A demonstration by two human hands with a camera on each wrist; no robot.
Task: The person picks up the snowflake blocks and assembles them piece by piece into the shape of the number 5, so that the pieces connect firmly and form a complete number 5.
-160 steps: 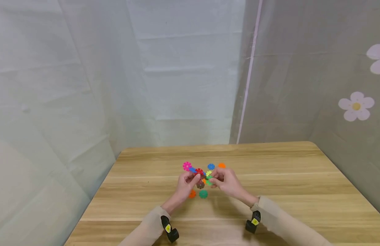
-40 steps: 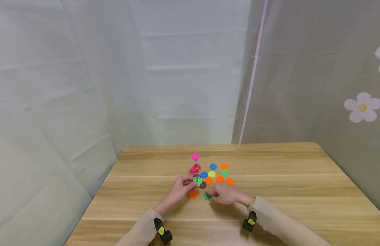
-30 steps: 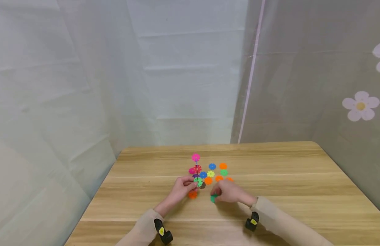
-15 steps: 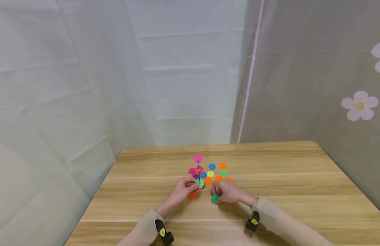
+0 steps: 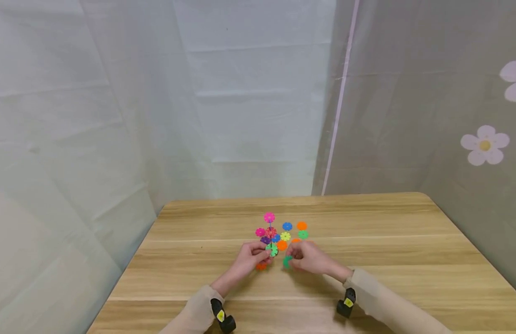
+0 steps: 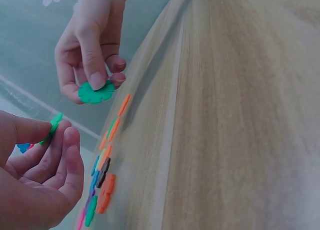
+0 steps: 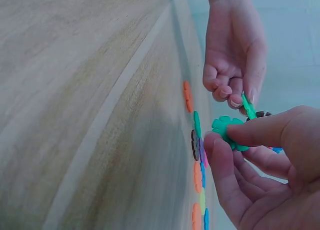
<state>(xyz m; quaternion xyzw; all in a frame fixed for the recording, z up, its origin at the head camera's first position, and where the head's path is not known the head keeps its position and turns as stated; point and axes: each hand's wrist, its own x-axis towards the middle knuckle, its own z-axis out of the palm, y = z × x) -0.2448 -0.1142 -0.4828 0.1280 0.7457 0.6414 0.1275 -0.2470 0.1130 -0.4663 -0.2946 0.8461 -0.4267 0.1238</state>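
My left hand [image 5: 246,262] pinches a light green notched plastic disc [image 5: 272,251] between thumb and fingers. That disc ends a linked chain rising away from me, with a red disc [image 5: 270,232] partway and a pink disc [image 5: 269,217] at the top. Close by on the right, my right hand [image 5: 313,260] holds a darker green disc [image 5: 287,262] by its edge. In the right wrist view, this green disc [image 7: 229,131] is nearly beside the light green one [image 7: 248,106], both raised above the tabletop. A brown disc [image 7: 260,114] shows just behind the light green one.
Loose discs lie on the wooden table [image 5: 366,222] beyond the hands: blue [image 5: 287,226], orange [image 5: 302,226], green [image 5: 303,234], yellow [image 5: 285,236] and pink [image 5: 260,232] among them. An orange disc [image 5: 261,266] lies partly beneath my left hand. Pale curtains hang behind the table.
Earlier, my right hand was at the light green disc on the chain. It has since taken the darker green disc from the table and lifted it toward the chain, which now stands more upright.
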